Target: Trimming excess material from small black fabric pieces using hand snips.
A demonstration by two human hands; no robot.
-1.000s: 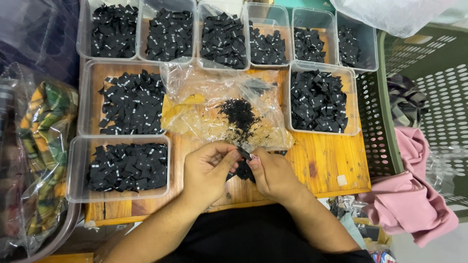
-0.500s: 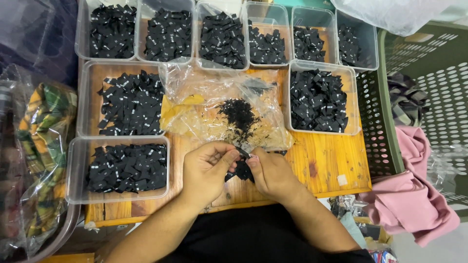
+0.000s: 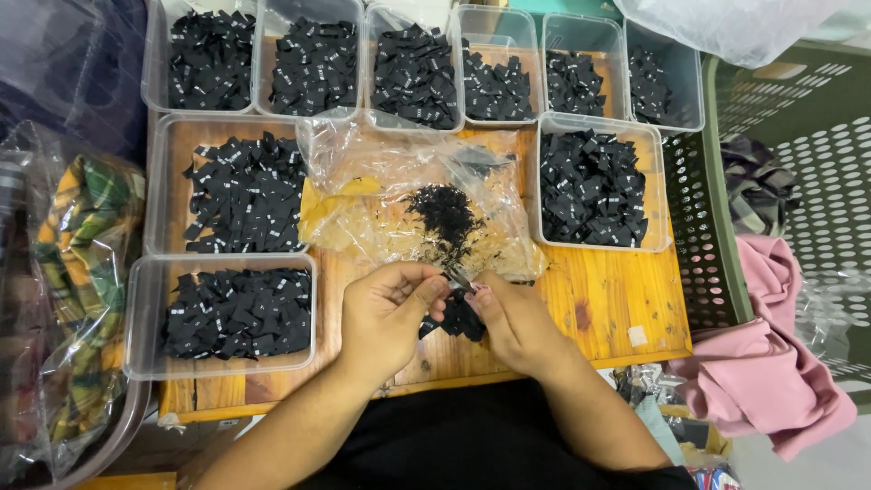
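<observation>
Nine clear tubs [image 3: 222, 313] of black labels crowd the wooden table [image 3: 617, 299]. At its front edge, the left hand [image 3: 386, 313] and right hand [image 3: 513, 318] together pinch one black label [image 3: 456, 316].

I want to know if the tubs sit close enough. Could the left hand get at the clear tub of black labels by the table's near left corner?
Probably yes: the left hand sits just beside that tub, which is open-topped with nothing between them.

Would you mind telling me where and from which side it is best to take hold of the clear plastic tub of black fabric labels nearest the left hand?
Probably grip the clear plastic tub of black fabric labels by its long near rim, coming from the table edge. That rim stands free and open-topped, whereas another tub crowds its far side and the left hand is beside its right end.
</observation>
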